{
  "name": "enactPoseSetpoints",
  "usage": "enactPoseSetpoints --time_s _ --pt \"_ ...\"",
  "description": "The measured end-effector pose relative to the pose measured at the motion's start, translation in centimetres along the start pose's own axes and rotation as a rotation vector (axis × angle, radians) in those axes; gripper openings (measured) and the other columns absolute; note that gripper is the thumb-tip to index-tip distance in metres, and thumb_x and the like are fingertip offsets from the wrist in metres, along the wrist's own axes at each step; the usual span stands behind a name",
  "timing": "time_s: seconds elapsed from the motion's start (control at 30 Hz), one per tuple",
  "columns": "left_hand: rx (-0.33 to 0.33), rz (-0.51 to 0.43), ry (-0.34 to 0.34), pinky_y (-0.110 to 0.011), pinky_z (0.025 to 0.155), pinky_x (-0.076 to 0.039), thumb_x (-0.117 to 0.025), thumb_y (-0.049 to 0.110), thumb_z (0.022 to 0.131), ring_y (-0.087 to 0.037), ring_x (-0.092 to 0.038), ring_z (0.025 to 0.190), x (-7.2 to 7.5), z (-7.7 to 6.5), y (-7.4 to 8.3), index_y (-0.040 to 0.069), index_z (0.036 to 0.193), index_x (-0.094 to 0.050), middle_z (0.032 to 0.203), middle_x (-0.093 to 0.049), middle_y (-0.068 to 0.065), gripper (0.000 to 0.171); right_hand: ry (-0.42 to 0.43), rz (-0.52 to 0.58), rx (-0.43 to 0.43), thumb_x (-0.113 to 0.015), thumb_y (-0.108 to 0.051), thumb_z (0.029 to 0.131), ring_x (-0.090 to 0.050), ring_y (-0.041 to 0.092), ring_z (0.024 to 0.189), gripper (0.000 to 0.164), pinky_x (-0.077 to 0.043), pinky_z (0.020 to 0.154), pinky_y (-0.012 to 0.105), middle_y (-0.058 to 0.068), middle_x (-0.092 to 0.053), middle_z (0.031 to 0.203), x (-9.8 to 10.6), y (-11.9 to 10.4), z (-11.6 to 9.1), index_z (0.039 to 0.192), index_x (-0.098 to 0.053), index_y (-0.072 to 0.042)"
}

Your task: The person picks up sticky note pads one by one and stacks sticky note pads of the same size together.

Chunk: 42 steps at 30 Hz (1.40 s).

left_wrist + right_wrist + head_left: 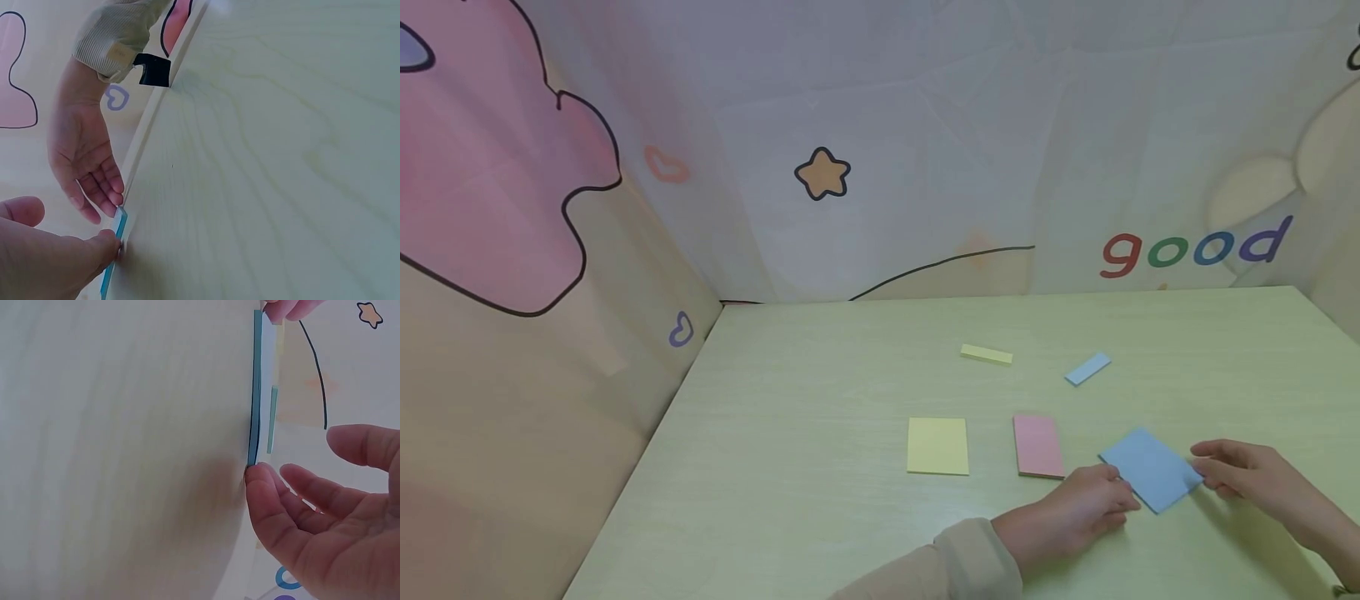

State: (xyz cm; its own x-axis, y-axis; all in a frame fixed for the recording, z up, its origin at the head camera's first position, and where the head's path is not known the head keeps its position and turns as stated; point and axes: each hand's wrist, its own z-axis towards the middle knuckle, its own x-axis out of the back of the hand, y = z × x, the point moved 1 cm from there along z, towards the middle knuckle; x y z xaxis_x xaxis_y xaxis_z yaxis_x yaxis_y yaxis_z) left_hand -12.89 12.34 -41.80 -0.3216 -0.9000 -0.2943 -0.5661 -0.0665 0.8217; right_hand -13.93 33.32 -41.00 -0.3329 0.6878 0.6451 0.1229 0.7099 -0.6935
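A square blue sticky note pad (1152, 468) lies turned cornerwise on the table, between both hands. My left hand (1081, 510) has its fingertips against the pad's lower left edge; the thumb stands apart from it in the left wrist view. At the opposite corner, the fingertips of my right hand (1255, 477) touch the pad, with the right thumb (359, 447) spread away. Edge-on, the blue pad (255, 394) shows as a thin stack. Just left of it lies a pink rectangular note pad (1038, 447), close beyond my left hand.
A square yellow note pad (937, 447) lies left of the pink one. Farther back are a narrow yellow strip pad (987, 355) and a narrow blue strip pad (1087, 369). Printed cloth (925, 167) encloses the table (775, 467) at the back and sides.
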Motion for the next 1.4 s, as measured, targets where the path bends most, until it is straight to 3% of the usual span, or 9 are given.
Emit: enactPoseSetpoints --time_s 0.23,0.57,0.8,1.4 --pt "0.008 0.005 -0.011 -0.041 0.095 -0.038 -0.050 -0.010 0.076 -0.023 -0.047 0.113 0.19 0.00 0.20 -0.010 0.128 -0.037 0.126 -0.047 -0.018 0.053 -0.019 0.030 -0.014 -0.039 -0.027 0.094 -0.052 0.000 0.072 0.055 -0.047 0.064 0.021 0.003 -0.060 0.091 -0.13 0.05 0.05 0.120 -0.033 0.021" --pt "-0.044 0.008 0.021 -0.039 0.092 -0.041 -0.051 -0.011 0.073 -0.019 -0.047 0.110 0.26 0.23 0.01 -0.006 0.125 -0.043 0.123 -0.049 -0.013 0.053 -0.047 0.045 -0.015 -0.041 -0.026 0.094 -0.051 0.001 0.069 0.054 -0.047 0.062 0.021 0.001 -0.058 0.085 -0.20 0.26 0.14 0.119 -0.035 0.022" --pt "-0.042 0.011 0.036 -0.040 0.094 -0.040 -0.051 -0.012 0.073 -0.027 -0.043 0.119 0.29 0.26 0.26 -0.008 0.126 -0.042 0.126 -0.048 -0.019 0.054 -0.066 0.030 0.009 -0.042 -0.025 0.093 -0.050 -0.001 0.069 0.053 -0.047 0.062 0.020 -0.001 -0.059 0.083 -0.19 0.26 0.06 0.117 -0.038 0.023" --pt "-0.066 -0.041 0.052 -0.044 0.097 -0.036 -0.051 -0.014 0.073 -0.033 -0.043 0.120 0.49 0.72 0.26 -0.007 0.125 -0.043 0.126 -0.047 -0.021 0.053 -0.082 0.020 0.006 -0.043 -0.025 0.093 -0.051 0.000 0.070 0.054 -0.047 0.064 0.020 0.002 -0.060 0.085 -0.27 0.16 -0.01 0.118 -0.038 0.022"
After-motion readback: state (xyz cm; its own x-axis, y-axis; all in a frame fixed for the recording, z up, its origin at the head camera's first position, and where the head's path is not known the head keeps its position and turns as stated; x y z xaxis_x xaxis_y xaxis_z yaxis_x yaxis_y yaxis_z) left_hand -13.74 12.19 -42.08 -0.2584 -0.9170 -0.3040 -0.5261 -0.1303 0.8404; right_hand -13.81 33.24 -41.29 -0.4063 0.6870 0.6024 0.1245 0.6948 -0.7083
